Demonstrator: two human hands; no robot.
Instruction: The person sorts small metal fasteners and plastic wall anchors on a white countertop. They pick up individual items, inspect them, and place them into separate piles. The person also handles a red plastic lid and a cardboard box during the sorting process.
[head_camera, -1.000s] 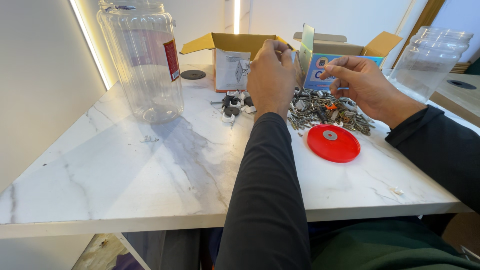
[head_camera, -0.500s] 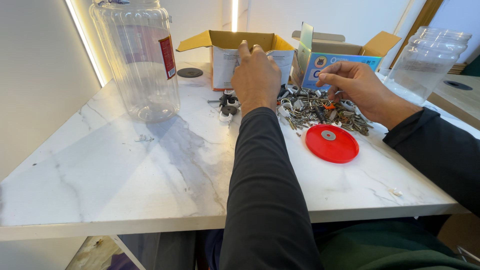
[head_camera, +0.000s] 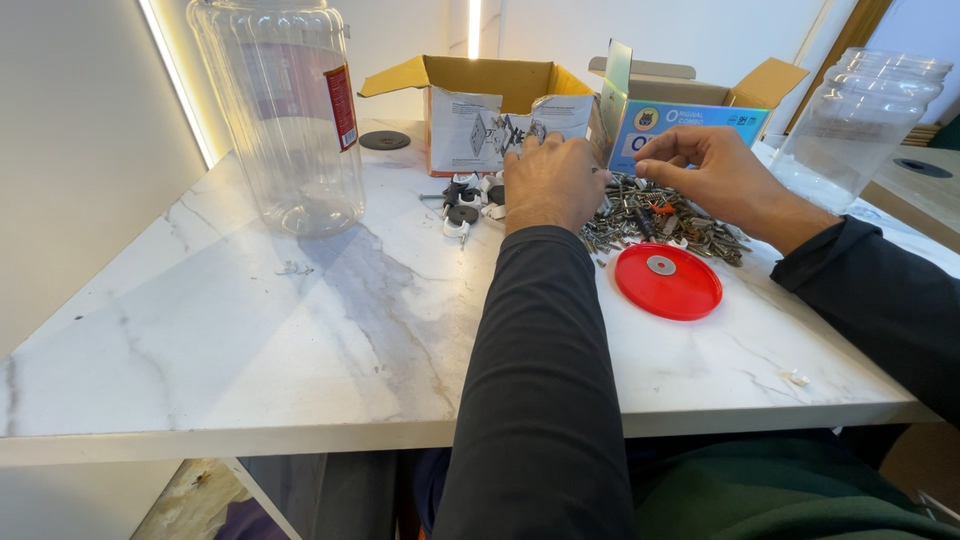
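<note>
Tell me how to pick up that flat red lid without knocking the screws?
The red lid lies flat on the marble table, so probably take its rim, not its top. Come from the near edge, the side away from the pile of screws, pinching with thumb under the rim and fingers above.

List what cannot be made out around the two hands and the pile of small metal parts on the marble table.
- Left hand, head view: its fingertips curl away behind the knuckles, so whether they pinch anything is hidden.
- Right hand: whatever sits between its fingertips is too small to tell.
- Pile of metal parts: single pieces are too small and tangled to name.
- Cardboard box: its front wall hides the inside.
- Right jar: cut off by the picture's edge.
</note>
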